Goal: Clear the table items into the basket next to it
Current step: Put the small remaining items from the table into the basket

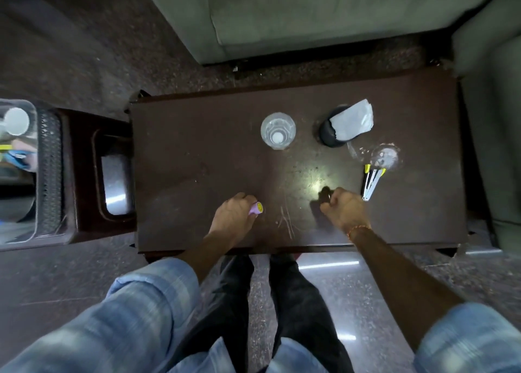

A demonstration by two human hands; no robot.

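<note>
Mid-clearing — both hands are over the near edge of the dark brown table (197, 152), each on something.

Left hand (234, 217), lower centre of the frame: fingers curled round a small lilac tube (255, 208) with a yellow smiley-face end, which pokes out to the right of the fist. Whether it is lifted or on the tabletop I cannot tell.

Right hand (342, 207), right of centre: fingers curled onto a small dark object (324, 193), too blurred and shadowed to name.

The basket (49, 172) sits at the far left edge of the frame, its dark mesh wall showing, well apart from the table, with a lower dark stand between them. A few items already lie in it, indistinct.

Judged step: picking up the two nearest items. The next move calls for carrying them left, past the table end and over the stand, then letting go above the basket opening — the left hand has the shorter path.

Count on the table, beyond what the hands hold:
- clear drinking glass (277, 130), upper centre: one
- dark round pot (332, 131) with a pale sheet of paper (352, 121) draped over it: one of each
- clear glass lying on its side (377, 155), right: one, I think
- yellow-and-silver stapler (372, 181), opened out, just below that glass: one
</note>
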